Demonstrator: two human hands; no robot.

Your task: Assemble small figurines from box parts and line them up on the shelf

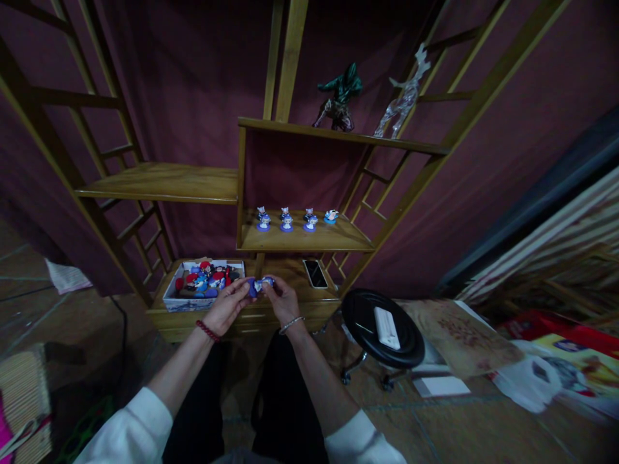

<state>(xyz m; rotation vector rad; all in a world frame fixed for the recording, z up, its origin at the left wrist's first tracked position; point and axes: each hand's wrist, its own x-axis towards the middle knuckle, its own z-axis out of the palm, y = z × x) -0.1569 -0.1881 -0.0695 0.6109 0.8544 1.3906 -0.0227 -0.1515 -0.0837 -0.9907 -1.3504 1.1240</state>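
Note:
Between my two hands is a small purple and white figurine, held above the lower shelf's front edge. My left hand pinches its purple end, which looks like a round base. The fingers of my right hand close on its other end and hide part of it. Just left of my hands stands a cardboard box filled with several red, blue and black figurines. On the middle shelf, similar small figurines on purple bases stand in two rows, with a blue-based one at the right.
A phone lies on the lower shelf, right of my hands. Higher up stand a dark green figure and a clear deer statue. A black wheeled stool carrying a white object is at the right, beside bags and papers.

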